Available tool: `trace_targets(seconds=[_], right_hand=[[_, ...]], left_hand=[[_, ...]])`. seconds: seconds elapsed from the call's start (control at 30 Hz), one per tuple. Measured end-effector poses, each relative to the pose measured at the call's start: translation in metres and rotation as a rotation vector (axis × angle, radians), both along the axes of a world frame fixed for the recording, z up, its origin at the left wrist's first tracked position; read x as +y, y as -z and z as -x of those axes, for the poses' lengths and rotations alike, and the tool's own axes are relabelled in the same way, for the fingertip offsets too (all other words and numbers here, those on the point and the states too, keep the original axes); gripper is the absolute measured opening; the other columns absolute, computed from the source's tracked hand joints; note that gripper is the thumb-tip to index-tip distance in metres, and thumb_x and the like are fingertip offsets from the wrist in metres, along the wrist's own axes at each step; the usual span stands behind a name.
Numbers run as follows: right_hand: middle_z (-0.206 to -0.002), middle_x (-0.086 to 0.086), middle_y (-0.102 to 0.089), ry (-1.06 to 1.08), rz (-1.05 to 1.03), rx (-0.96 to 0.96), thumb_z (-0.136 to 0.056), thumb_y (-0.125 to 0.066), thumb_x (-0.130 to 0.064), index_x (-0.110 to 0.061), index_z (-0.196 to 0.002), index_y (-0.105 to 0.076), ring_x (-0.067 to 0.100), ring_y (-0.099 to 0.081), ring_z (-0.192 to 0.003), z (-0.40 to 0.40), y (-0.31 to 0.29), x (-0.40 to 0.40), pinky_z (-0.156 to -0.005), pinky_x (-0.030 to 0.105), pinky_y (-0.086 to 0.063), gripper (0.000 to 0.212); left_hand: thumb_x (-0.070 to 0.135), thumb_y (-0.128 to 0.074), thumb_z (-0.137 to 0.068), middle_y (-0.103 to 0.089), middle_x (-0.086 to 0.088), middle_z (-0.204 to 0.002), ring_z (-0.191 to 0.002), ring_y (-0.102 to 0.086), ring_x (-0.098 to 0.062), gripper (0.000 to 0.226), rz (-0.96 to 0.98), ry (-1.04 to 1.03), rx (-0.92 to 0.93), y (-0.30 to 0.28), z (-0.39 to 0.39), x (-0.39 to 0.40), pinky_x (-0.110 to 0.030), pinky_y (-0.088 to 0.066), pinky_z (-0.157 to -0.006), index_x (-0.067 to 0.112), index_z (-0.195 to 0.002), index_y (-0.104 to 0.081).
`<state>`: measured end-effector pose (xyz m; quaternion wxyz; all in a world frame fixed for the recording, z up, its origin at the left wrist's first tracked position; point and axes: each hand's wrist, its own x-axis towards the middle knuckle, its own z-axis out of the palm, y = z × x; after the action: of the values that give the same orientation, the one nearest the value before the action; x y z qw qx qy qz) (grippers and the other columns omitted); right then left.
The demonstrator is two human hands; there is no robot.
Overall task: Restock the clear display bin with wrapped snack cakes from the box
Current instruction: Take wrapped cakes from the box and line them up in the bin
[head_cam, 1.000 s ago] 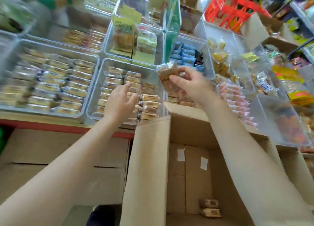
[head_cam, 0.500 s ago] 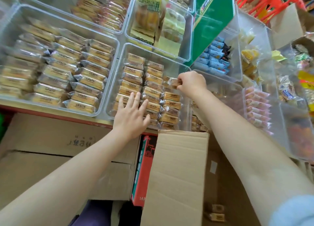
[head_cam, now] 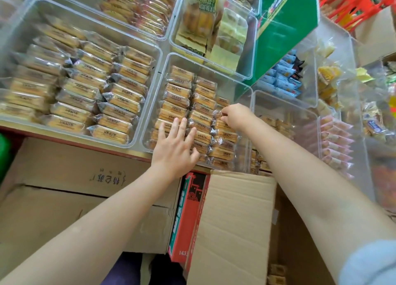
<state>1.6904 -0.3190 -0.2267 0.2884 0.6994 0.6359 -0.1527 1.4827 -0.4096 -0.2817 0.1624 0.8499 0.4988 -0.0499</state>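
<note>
Cake [head_cam: 216, 115] sits pinched in my right hand [head_cam: 235, 116] over the clear bin's [head_cam: 251, 104] right-hand column, long axis across like its neighbours; my left hand [head_cam: 174, 147], fingers spread flat, presses the nearer stacks.

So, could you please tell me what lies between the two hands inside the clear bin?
In the head view, a column of wrapped snack cakes lies between the left hand and the right hand, inside the clear bin.
</note>
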Motion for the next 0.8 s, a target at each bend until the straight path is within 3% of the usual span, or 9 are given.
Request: trace_targets(seconds=[0.1, 0.23, 0.37, 0.47, 0.53, 0.6, 0.63, 0.7, 0.8], right_hand=[[-0.114, 0.008, -0.067, 0.036, -0.006, 0.012, -0.104, -0.051, -0.03, -0.01, -0.125, -0.064, 0.025, -0.063, -0.1, 0.003, -0.001, -0.003, -0.08, 0.034, -0.051, 0.032], [-0.13, 0.006, -0.064, 0.066, -0.121, 0.158, -0.101, -0.056, -0.033, -0.015, -0.139, -0.057, 0.025, -0.062, -0.114, 0.005, -0.045, -0.019, -0.095, 0.038, -0.053, 0.042], [-0.104, -0.002, -0.07, 0.168, -0.455, 0.515, -0.101, -0.056, -0.031, -0.017, -0.114, -0.071, 0.012, -0.062, -0.092, -0.006, -0.113, -0.092, -0.082, 0.029, -0.052, 0.025], [-0.077, -0.001, -0.065, 0.183, -0.795, 0.56, -0.102, -0.053, -0.026, -0.011, -0.087, -0.069, 0.011, -0.058, -0.071, -0.028, -0.156, -0.174, -0.065, 0.028, -0.047, 0.027], [-0.068, -0.004, -0.058, 0.226, -0.902, 0.577, -0.101, -0.053, -0.022, -0.013, -0.079, -0.065, 0.005, -0.053, -0.063, -0.043, -0.175, -0.232, -0.058, 0.015, -0.039, 0.026], [-0.067, -0.001, -0.059, 0.352, -0.879, 0.601, -0.101, -0.054, -0.02, -0.012, -0.076, -0.063, 0.007, -0.056, -0.063, -0.062, -0.178, -0.284, -0.057, 0.014, -0.04, 0.027], [-0.068, 0.003, -0.061, 0.437, -0.846, 0.608, -0.101, -0.054, -0.021, -0.01, -0.076, -0.064, 0.01, -0.058, -0.064, -0.073, -0.17, -0.306, -0.058, 0.02, -0.044, 0.029], [-0.074, 0.006, -0.065, 0.609, -0.736, 0.594, -0.102, -0.053, -0.026, -0.008, -0.08, -0.066, 0.015, -0.06, -0.071, -0.096, -0.146, -0.343, -0.067, 0.03, -0.048, 0.031], [-0.097, 0.002, -0.069, 0.708, -0.381, 0.509, -0.104, -0.047, -0.04, -0.012, -0.097, -0.069, 0.019, -0.065, -0.092, -0.125, -0.092, -0.378, -0.075, 0.032, -0.048, 0.036]], left_hand=[[0.051, -0.015, -0.1, 0.0, -0.012, -0.17, -0.157, 0.002, -0.03, 0.069, 0.014, -0.005, 0.003, -0.002, 0.0, 0.0, -0.059, -0.002, -0.124, 0.025, -0.163, -0.005], [0.054, -0.017, -0.1, 0.004, -0.01, -0.17, -0.157, 0.006, -0.028, 0.069, 0.059, -0.006, 0.028, -0.006, 0.002, 0.0, -0.057, -0.001, -0.125, 0.029, -0.163, -0.002], [0.052, -0.033, -0.103, 0.007, -0.007, -0.171, -0.157, 0.01, -0.027, 0.069, 0.218, -0.124, 0.07, -0.028, -0.009, 0.004, -0.058, 0.003, -0.124, 0.03, -0.163, -0.009], [0.044, -0.043, -0.103, -0.021, -0.011, -0.167, -0.155, -0.014, -0.029, 0.061, 0.21, -0.273, -0.233, -0.075, -0.044, -0.015, -0.055, -0.011, -0.124, 0.015, -0.156, -0.035], [0.036, -0.049, -0.102, -0.039, -0.009, -0.158, -0.146, -0.035, -0.028, 0.052, 0.19, -0.234, -0.55, -0.118, -0.079, -0.045, -0.05, -0.027, -0.12, 0.014, -0.149, -0.046], [0.033, -0.05, -0.103, -0.045, -0.006, -0.153, -0.139, -0.042, -0.025, 0.047, 0.185, -0.093, -0.699, -0.158, -0.113, -0.084, -0.046, -0.034, -0.117, 0.018, -0.147, -0.048], [0.034, -0.049, -0.103, -0.045, -0.006, -0.153, -0.14, -0.041, -0.024, 0.048, 0.141, -0.001, -0.7, -0.171, -0.129, -0.103, -0.045, -0.032, -0.118, 0.019, -0.148, -0.047], [0.039, -0.047, -0.103, -0.039, -0.007, -0.159, -0.147, -0.032, -0.026, 0.055, -0.019, 0.154, -0.583, -0.182, -0.159, -0.136, -0.044, -0.022, -0.123, 0.018, -0.154, -0.039], [0.048, -0.049, -0.1, -0.016, -0.014, -0.168, -0.156, -0.01, -0.032, 0.081, -0.165, 0.257, -0.241, -0.16, -0.191, -0.168, -0.053, -0.004, -0.127, 0.012, -0.162, -0.011]])
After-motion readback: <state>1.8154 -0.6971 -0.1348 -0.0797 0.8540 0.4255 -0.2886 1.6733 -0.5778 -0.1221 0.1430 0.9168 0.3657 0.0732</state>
